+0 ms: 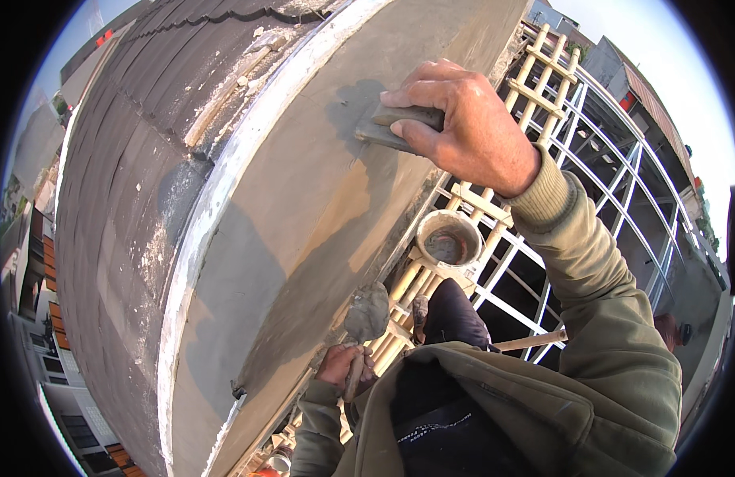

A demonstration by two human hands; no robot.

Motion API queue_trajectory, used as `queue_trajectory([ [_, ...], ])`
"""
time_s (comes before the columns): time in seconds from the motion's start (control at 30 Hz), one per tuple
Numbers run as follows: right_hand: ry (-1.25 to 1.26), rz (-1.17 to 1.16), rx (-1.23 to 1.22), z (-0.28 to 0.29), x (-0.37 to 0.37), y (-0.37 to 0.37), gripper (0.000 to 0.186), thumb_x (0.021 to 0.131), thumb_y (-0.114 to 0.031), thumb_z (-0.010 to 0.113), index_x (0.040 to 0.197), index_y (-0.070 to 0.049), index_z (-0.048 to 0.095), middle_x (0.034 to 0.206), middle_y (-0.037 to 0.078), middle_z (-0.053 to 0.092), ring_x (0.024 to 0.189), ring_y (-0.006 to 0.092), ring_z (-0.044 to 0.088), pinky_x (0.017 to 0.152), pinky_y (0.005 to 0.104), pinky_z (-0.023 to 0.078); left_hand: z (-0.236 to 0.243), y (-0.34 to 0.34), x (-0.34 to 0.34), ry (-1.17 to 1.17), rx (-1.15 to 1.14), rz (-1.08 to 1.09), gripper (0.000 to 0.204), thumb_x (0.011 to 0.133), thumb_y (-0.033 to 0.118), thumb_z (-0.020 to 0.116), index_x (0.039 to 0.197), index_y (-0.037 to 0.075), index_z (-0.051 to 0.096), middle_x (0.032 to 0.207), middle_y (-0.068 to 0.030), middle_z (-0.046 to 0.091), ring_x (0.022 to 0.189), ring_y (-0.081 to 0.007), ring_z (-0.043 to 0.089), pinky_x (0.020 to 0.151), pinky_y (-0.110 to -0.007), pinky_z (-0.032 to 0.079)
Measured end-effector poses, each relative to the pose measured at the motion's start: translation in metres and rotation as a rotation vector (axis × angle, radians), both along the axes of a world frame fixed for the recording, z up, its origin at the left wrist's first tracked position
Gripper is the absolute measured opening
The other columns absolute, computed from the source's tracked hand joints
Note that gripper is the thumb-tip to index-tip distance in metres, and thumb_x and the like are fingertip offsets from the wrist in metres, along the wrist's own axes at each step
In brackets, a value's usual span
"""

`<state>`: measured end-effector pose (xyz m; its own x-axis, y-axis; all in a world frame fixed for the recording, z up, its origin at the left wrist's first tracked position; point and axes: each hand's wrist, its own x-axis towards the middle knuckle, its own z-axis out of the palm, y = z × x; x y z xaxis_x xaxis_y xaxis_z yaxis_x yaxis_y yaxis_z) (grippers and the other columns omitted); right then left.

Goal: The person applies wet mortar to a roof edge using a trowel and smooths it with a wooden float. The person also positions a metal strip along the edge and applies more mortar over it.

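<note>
My right hand grips the handle of a grey plastering float between thumb and fingers. The float lies against a strip of smooth grey cement plaster, with a darker patch around it. Lower down, close to my body, my left hand is closed around the handle of a trowel. Its blade is coated in grey mortar and sits beside the plaster's lower edge. A round mortar bucket with cement-crusted sides stands between my two arms; a little grey mix shows inside.
Dark roof tiles slope off to the left behind a white edge strip. Bamboo scaffolding runs beneath me on the right. Past it is an open white metal frame with a drop below. Rubble bits lie on the tiles.
</note>
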<state>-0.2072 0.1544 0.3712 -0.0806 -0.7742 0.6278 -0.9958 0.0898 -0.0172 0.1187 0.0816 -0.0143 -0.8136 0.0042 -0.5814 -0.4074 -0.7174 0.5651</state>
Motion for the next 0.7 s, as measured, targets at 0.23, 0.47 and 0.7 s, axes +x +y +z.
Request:
queue_trajectory([
  [0.23,0.161,-0.071,-0.074,0.0,-0.022,-0.03,0.028,0.084,-0.016,0.074,0.106,0.0,0.08,0.09,0.017,0.07,0.091,0.0386,0.068,0.088,0.0476,0.057,0.0,-0.005,0.0,0.033,-0.069,-0.056,0.032,0.105,0.016,0.052,0.112,-0.014,0.065,0.086,-0.0202,0.071,0.068,-0.0294,0.071,0.068,-0.042,0.06],
  [0.47,0.199,-0.053,-0.036,-0.022,0.011,-0.032,0.028,0.082,-0.009,0.077,0.109,-0.001,0.079,0.096,0.016,0.067,0.1,0.0351,0.066,0.093,0.0442,0.058,-0.005,-0.002,0.01,0.007,0.002,-0.028,0.032,0.105,0.016,0.053,0.113,-0.013,0.064,0.088,-0.0199,0.072,0.068,-0.0287,0.071,0.068,-0.04,0.06],
  [0.7,-0.007,0.089,0.053,-0.033,0.059,-0.017,0.03,0.08,-0.009,0.079,0.109,-0.001,0.08,0.094,0.016,0.068,0.098,0.0352,0.066,0.089,0.0459,0.059,-0.02,0.002,0.022,0.077,0.019,0.02,0.031,0.107,0.016,0.051,0.112,-0.01,0.065,0.087,-0.0167,0.072,0.064,-0.0258,0.071,0.059,-0.037,0.058],
])
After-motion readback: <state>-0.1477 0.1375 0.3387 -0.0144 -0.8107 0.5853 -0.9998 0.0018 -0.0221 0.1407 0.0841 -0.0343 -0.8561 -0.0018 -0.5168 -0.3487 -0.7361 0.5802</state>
